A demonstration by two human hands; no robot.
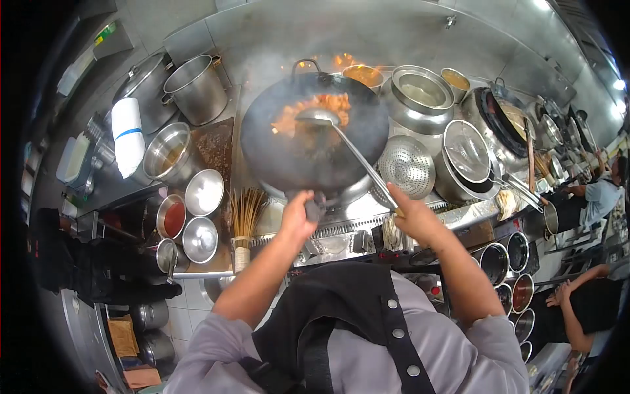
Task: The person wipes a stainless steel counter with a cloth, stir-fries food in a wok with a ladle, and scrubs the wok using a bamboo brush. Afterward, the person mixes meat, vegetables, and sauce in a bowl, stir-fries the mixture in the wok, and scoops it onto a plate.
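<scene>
A large dark wok (269,148) sits on the stove, with steam rising from it. My left hand (300,218) is closed around the wok's near handle (315,206). My right hand (411,215) grips the end of a long metal ladle (359,156). The ladle's bowl lies over the food, at the wok's middle. Reddish-orange pieces of food (333,102) are gathered around it; steam blurs what kind they are. Behind the wok's far rim, flames (344,61) show. A perforated strainer (407,165) rests to the right, near the ladle's handle.
A bamboo brush (244,220) stands left of the wok. Metal bowls (204,192), a pot of red sauce (172,218) and tall pots (195,90) lie further left. A mesh sieve (466,150) rests on the right. Other people (594,197) stand at both sides.
</scene>
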